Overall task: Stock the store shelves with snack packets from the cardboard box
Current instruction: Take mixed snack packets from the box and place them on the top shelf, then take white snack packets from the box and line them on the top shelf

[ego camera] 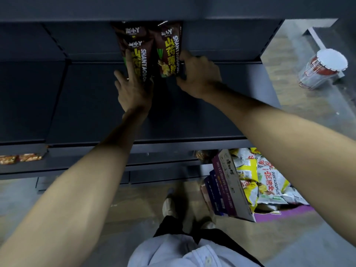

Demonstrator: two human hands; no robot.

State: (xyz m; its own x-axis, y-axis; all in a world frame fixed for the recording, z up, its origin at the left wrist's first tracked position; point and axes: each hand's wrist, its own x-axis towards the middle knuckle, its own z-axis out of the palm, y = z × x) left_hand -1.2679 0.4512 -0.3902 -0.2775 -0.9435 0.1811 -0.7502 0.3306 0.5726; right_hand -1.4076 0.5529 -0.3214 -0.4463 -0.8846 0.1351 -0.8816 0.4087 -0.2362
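Observation:
Dark brown snack packets with yellow lettering stand upright at the back of a dark grey shelf (96, 105). My left hand (133, 87) grips the left packet (137, 54) from the front, fingers spread over its lower half. My right hand (198, 74) holds the right packet (168, 53) at its right edge and bottom. A third packet (131, 32) shows behind the left one. On the floor at lower right, the open cardboard box (233, 187) holds several yellow and white packets (267, 182).
A lower shelf (21, 158) at left carries orange packets. A clear tub with a white lid (323, 68) sits on the floor at right beside the shelf unit's end. My feet (169, 205) stand on the grey floor just left of the box.

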